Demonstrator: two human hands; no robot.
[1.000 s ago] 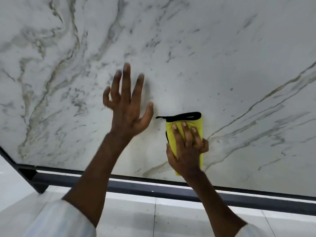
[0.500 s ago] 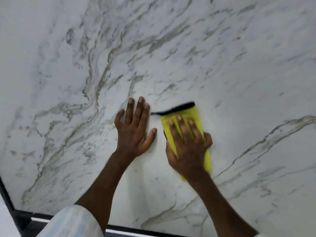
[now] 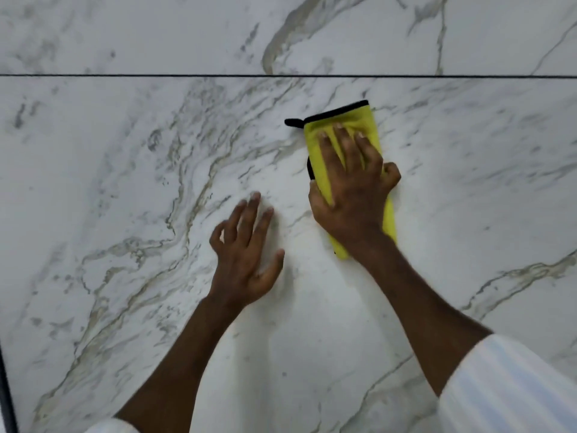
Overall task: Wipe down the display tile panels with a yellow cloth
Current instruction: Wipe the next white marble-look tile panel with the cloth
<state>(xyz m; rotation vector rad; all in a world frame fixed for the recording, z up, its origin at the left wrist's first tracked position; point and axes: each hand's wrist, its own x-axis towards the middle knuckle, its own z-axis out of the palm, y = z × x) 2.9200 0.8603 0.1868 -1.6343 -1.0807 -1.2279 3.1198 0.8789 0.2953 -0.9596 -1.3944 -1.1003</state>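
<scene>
Now we press the yellow cloth (image 3: pixel 346 120) flat on the tile panel (image 3: pixel 125 214) under our right hand (image 3: pixel 349 195), fingers (image 3: pixel 343 145) straight along its long axis, which points up toward the seam (image 3: pixel 156 75). Our left hand (image 3: pixel 246 260) rests flat, fingers loose, just lower-left of it.

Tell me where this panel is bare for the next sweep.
Bare marble runs left of the left hand out to the dark frame, and right of the yellow cloth to the picture's edge. A bare band lies between cloth and the seam above. Crowded: the gap between left hand and right hand.
</scene>
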